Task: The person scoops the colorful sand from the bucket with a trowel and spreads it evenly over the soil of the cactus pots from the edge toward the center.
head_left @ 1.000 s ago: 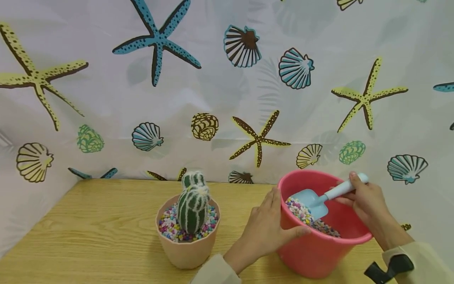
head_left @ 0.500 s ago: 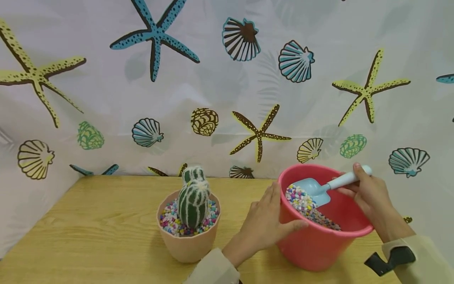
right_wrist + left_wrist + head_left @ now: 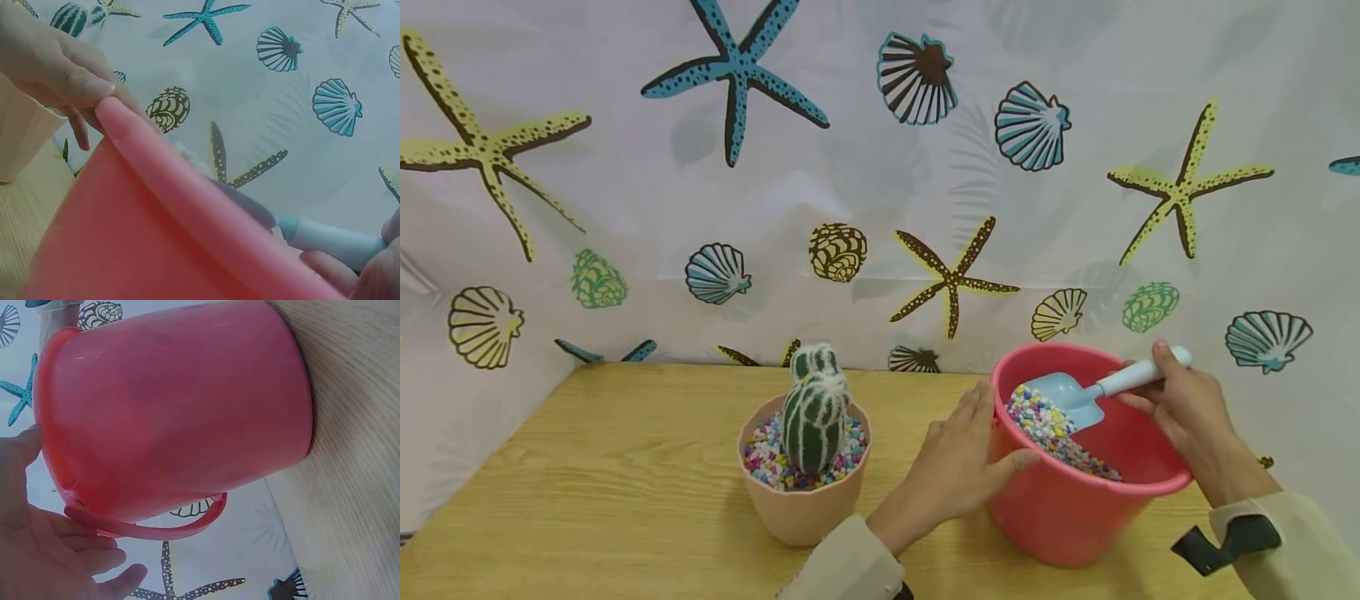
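Observation:
A red bucket (image 3: pixel 1060 533) with a carrying handle (image 3: pixel 156 531) stands on the right of the table, with small multicoloured pebbles (image 3: pixel 1045 421) inside. My right hand (image 3: pixel 1195 417) grips the pale handle of a small light-blue shovel (image 3: pixel 1067 400). Its blade is inside the bucket, just above the pebbles. At the bucket's left side, my left hand (image 3: pixel 951 462) rests against the rim, fingers extended and thumb spread along the front. In the left wrist view, the left fingers (image 3: pixel 94 553) reach out beside the carrying handle.
Left of the bucket is a beige flowerpot (image 3: pixel 801 517) holding a green-and-white cactus (image 3: pixel 812 437) among multicoloured pebbles. Both stand on a wooden table (image 3: pixel 602 492). Behind it hangs a white cloth (image 3: pixel 880 175) printed with starfish and shells.
The shovel blade has risen slightly inside the bucket, with the right hand. My left thumb has slid a little left along the rim. The head view has tilted down slightly.

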A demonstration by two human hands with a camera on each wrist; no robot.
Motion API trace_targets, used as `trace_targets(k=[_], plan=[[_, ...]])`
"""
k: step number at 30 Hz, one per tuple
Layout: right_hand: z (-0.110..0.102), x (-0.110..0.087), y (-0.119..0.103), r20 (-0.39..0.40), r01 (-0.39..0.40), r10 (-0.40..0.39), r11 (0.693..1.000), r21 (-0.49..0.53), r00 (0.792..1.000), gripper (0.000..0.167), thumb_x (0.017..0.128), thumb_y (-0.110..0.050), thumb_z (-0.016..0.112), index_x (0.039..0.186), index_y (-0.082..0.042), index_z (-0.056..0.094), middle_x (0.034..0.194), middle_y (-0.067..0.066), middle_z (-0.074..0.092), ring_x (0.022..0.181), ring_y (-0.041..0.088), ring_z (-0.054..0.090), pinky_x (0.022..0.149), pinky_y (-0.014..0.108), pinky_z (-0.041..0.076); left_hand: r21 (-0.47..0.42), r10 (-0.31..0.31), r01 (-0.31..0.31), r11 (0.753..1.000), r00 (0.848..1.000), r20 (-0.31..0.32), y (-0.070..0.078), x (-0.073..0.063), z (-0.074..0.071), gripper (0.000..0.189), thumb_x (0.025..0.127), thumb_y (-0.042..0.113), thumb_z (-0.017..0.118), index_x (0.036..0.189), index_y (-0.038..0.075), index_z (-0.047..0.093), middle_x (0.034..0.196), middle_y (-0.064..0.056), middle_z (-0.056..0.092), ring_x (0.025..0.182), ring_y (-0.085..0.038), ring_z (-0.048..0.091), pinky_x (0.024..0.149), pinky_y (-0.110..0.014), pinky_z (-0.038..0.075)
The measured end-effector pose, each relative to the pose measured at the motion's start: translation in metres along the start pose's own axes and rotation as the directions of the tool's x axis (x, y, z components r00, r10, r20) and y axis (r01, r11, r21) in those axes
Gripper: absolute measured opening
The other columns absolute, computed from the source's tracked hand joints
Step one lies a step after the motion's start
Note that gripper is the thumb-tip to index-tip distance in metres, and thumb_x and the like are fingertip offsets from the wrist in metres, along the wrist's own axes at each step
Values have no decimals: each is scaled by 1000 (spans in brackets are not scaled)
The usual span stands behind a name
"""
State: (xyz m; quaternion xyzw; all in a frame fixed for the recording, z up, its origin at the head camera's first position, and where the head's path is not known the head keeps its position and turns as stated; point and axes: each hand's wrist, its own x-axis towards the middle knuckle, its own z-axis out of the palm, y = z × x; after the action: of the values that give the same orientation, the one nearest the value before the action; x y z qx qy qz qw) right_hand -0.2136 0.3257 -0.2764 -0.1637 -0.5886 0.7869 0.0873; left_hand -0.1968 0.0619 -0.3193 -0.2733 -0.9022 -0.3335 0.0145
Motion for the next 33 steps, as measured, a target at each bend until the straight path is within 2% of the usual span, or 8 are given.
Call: trace_targets(k=[2,8,13,21,24,28,30,33], plan=[[2,-1,-1,-3,-6,6,1000,22,1000,65,87,-44,58,138,-12,34,79,-3,64,69,13,70,66,32,58,-9,4,-4,1000,1000,7,-1,-1,-2,92,90,60,51,154,9,9,159,-8,20,145,-25,23,110,-57,29],[1,-5,-6,26,-25,21,988,150,999,43,84,-39,66,112,-14,44,79,1,66,70,17,71,65,35,58,-69,34,-32,997,999,28,-6,-7,-7,79,95,52,49,154,13,14,158,-4,24,145,-23,23,110,-58,28],[2,-5,-8,63,-31,18,974,226,998,44,84,-35,68,115,-15,45,86,4,64,75,19,70,67,37,58,-104,53,-50,993,998,27,-12,-17,-15,71,96,46,52,152,14,23,153,-3,34,142,-24,31,109,-57,32],[7,2,-8,35,14,-23,973,229,999,46,84,-35,68,122,-17,49,95,5,61,83,20,67,72,41,57,-81,55,-57,995,998,-20,-23,-36,-31,63,96,46,51,145,9,37,148,-8,41,137,-25,38,108,-52,35],[12,0,-9,46,-11,0,971,240,999,52,84,-36,67,126,-18,45,100,4,58,88,20,63,77,42,54,-72,71,-73,995,997,-31,-26,-42,-36,61,97,46,49,143,7,39,146,-10,43,135,-26,41,107,-50,37],[22,-7,-11,67,-49,34,968,246,997,49,84,-35,67,124,-19,42,102,3,54,87,18,62,78,43,52,-73,83,-85,994,996,-28,-28,-50,-43,60,98,45,48,142,6,40,143,-12,45,132,-27,44,106,-48,39],[27,-12,-11,78,-54,35,964,261,996,44,85,-34,66,119,-19,43,98,3,56,82,17,64,75,42,54,-75,83,-85,994,996,-29,-29,-55,-46,58,98,44,48,141,5,41,141,-13,47,130,-28,46,105,-47,40],[32,-17,-11,98,-56,31,963,263,995,42,87,-34,63,121,-19,42,97,3,57,79,16,64,72,40,56,-78,77,-80,994,996,-35,-30,-62,-51,55,98,41,49,139,4,43,137,-13,50,126,-27,49,102,-46,43]])
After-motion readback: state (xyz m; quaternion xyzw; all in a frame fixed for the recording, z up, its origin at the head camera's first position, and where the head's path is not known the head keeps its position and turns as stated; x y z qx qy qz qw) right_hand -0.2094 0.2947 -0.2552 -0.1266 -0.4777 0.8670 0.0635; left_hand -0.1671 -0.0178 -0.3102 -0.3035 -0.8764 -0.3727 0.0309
